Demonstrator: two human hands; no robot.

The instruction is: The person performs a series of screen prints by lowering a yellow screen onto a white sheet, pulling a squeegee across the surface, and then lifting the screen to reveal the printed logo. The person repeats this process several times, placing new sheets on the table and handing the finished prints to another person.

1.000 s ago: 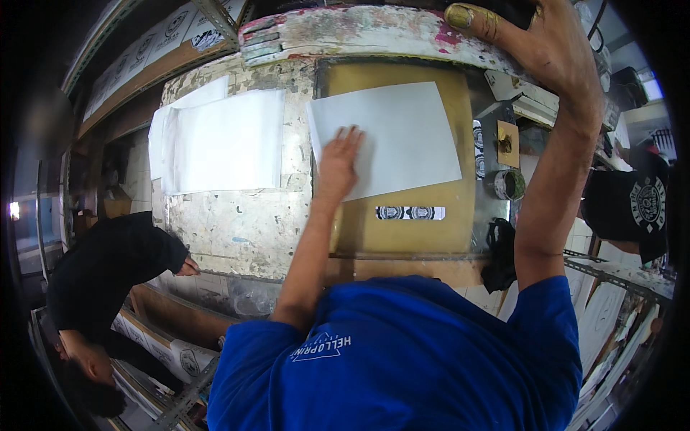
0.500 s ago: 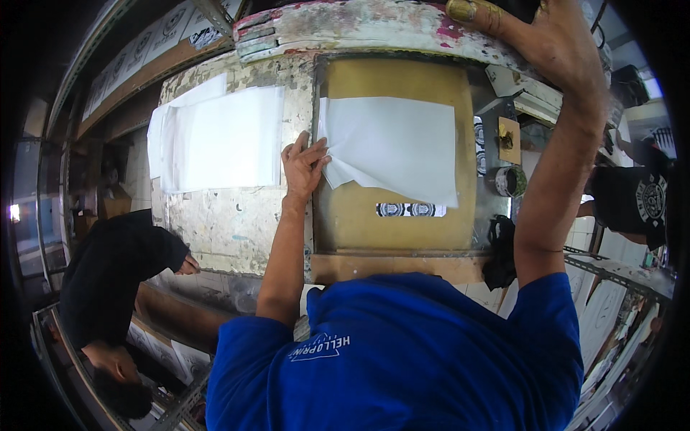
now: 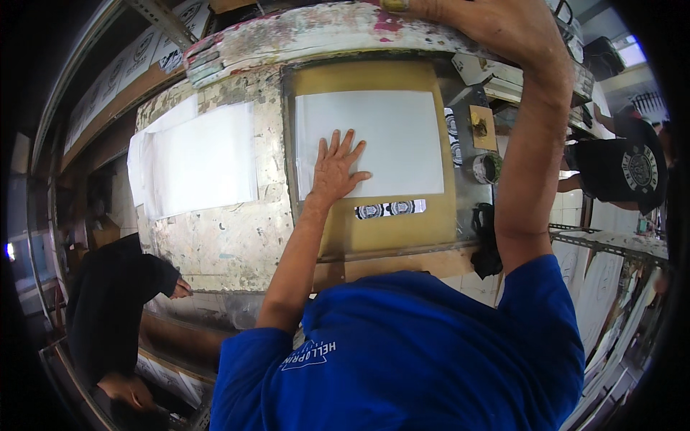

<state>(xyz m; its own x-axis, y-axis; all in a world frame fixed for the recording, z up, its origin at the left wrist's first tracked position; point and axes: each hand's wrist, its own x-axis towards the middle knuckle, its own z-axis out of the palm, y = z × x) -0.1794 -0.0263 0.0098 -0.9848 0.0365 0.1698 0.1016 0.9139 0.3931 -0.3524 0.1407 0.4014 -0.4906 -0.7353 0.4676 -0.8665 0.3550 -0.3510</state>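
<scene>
A white sheet of paper [image 3: 388,140] lies flat on a mustard-yellow printing board [image 3: 402,230]. My left hand [image 3: 336,169] rests palm down on the sheet's lower left part, fingers spread. My right hand [image 3: 496,21] is raised overhead and grips the paint-stained edge of a lifted screen frame [image 3: 302,36]. A small strip with round black-and-white emblems [image 3: 390,209] sits on the board just below the sheet.
A stack of white sheets [image 3: 194,161] lies on the worn, paint-flecked table [image 3: 230,237] to the left. A round tin [image 3: 487,167] and a black rag [image 3: 487,237] sit right of the board. A person in black [image 3: 108,309] bends at lower left; another in black [image 3: 625,169] stands right.
My left hand pulled the sheet by its left edge, then squared it on the board and now presses flat on it. My right hand stays up on the frame.
</scene>
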